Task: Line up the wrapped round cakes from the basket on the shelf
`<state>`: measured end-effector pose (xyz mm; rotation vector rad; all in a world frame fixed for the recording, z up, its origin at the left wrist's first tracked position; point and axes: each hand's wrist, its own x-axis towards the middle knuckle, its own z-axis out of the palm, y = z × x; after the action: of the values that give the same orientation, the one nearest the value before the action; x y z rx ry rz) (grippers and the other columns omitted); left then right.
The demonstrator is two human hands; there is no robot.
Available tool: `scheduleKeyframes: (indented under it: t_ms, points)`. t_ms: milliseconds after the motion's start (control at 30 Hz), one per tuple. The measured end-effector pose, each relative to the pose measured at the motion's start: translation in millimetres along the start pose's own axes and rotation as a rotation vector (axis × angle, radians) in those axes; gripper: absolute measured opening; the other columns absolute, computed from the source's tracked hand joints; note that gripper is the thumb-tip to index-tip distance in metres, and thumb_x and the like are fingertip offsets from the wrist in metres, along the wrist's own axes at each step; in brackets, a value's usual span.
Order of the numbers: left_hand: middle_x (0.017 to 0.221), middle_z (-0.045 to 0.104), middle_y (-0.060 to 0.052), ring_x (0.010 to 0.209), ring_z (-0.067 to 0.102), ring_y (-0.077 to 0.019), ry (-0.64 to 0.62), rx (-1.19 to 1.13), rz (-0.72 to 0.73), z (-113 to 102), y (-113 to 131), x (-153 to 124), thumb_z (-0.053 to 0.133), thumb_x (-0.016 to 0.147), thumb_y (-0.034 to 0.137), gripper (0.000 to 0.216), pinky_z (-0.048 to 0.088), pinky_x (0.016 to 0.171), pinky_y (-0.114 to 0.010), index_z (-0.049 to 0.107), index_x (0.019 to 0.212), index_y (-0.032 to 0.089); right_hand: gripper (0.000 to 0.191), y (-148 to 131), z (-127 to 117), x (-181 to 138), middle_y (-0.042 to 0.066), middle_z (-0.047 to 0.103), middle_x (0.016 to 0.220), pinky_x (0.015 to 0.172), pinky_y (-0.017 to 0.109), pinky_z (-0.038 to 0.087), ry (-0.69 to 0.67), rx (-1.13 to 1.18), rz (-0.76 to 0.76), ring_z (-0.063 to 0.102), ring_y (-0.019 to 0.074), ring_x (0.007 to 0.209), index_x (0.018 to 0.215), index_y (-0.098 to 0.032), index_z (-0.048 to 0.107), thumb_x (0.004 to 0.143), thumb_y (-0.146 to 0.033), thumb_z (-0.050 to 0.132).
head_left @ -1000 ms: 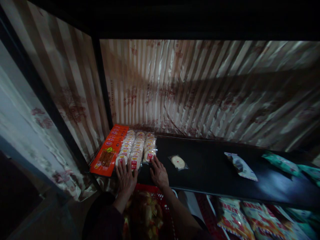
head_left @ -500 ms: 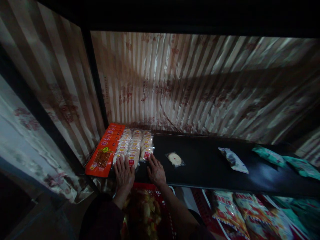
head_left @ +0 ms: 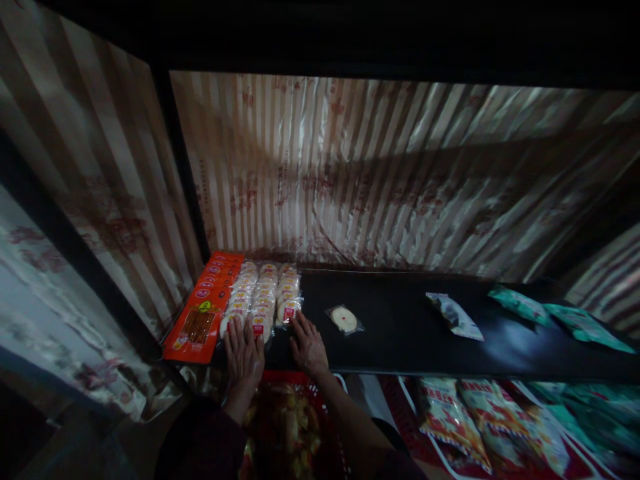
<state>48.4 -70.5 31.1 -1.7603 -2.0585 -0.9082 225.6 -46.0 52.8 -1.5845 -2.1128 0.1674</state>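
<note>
Three rows of round white crackers in clear wrappers [head_left: 263, 293] lie overlapping on the black shelf [head_left: 385, 347]. My left hand [head_left: 243, 353] lies flat with fingers stretched over the front ends of the left and middle rows. At the front of the shorter right row, my right hand [head_left: 309, 347] rests open, its fingertips by the red-labelled wrapper. Orange snack packets [head_left: 200, 320] overlap in a row just left of the crackers. A single wrapped cracker [head_left: 345, 319] lies apart, to the right of my right hand.
Farther right on the shelf are a white-grey packet [head_left: 456, 317] and two green packets [head_left: 520, 305]. Below the shelf edge stand a red basket [head_left: 285, 377] of wrapped snacks and another holding colourful bags [head_left: 450, 417]. Dark posts [head_left: 180, 160] and striped curtain [head_left: 320, 167] enclose the shelf.
The view has shifted slightly, so the shelf's goods appear a little farther left. Both hands keep about the same place against the cracker rows.
</note>
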Motion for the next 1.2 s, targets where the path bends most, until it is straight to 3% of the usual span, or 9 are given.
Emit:
scheduleKeyframes:
  t_ms: [200,367,467,633,900,1067,1200]
  points:
    - [0.150,0.030,-0.019,0.143,0.012,-0.0303,0.031,-0.038,0.005,5.6,-1.8,-1.4,0.037,0.091,0.029,0.050,0.022,0.112,-0.054,0.041,0.138,0.010,0.048,15.4,13.2,0.5,0.008,0.038,0.148,0.109,0.042,0.034,0.120,0.149,-0.015,0.036,0.0236,0.134,0.135,-0.022,0.047,0.088,-0.033,0.042]
    - [0.150,0.030,-0.018,0.142,0.015,-0.0308,0.024,-0.061,-0.003,6.4,-1.2,-0.5,0.040,0.090,0.031,0.053,0.023,0.111,-0.055,0.039,0.139,0.011,0.063,31.4,26.2,21.9,0.017,0.038,0.146,0.108,0.048,0.032,0.248,0.311,0.219,0.035,0.0290,0.135,0.133,-0.013,0.047,0.088,-0.054,0.034]
    - [0.149,0.032,-0.018,0.142,0.017,-0.0311,0.026,-0.050,0.006,6.0,-0.8,0.4,0.041,0.090,0.033,0.053,0.024,0.111,-0.054,0.040,0.139,0.012,0.072,34.4,32.1,42.2,0.018,0.038,0.146,0.111,0.049,0.029,0.254,0.382,0.268,0.033,0.0285,0.136,0.137,-0.011,0.041,0.086,-0.061,0.031]
    - [0.147,0.035,-0.018,0.141,0.017,-0.0311,0.033,-0.024,0.021,5.4,-0.2,1.7,0.041,0.089,0.032,0.052,0.023,0.111,-0.054,0.043,0.137,0.011,0.071,25.1,46.2,64.2,0.018,0.039,0.145,0.112,0.045,0.029,0.191,0.365,0.236,0.033,0.0264,0.137,0.137,-0.008,0.041,0.088,-0.057,0.027]
    - [0.150,0.031,-0.015,0.142,0.015,-0.0300,0.015,-0.063,0.000,5.2,-0.3,1.1,0.043,0.088,0.031,0.053,0.021,0.112,-0.054,0.041,0.138,0.014,0.063,5.0,48.4,62.3,0.018,0.035,0.147,0.109,0.041,0.033,0.178,0.243,0.256,0.032,0.0250,0.138,0.140,-0.007,0.037,0.091,-0.046,0.024]
    - [0.149,0.032,-0.019,0.142,0.016,-0.0309,0.038,-0.045,0.023,6.8,-1.0,-0.1,0.041,0.089,0.031,0.052,0.022,0.112,-0.054,0.044,0.136,0.010,0.077,12.6,44.1,71.7,0.019,0.032,0.149,0.113,0.042,0.026,0.223,0.393,0.348,0.028,0.0261,0.139,0.140,-0.004,0.035,0.087,-0.060,0.022]
    - [0.150,0.031,-0.017,0.142,0.016,-0.0304,0.041,-0.047,0.027,9.1,-2.3,-0.7,0.041,0.088,0.032,0.055,0.024,0.111,-0.054,0.039,0.139,0.013,0.081,24.1,40.4,92.1,0.015,0.034,0.148,0.115,0.040,0.022,0.270,0.553,0.411,0.027,0.0235,0.139,0.140,-0.008,0.036,0.086,-0.065,0.017]
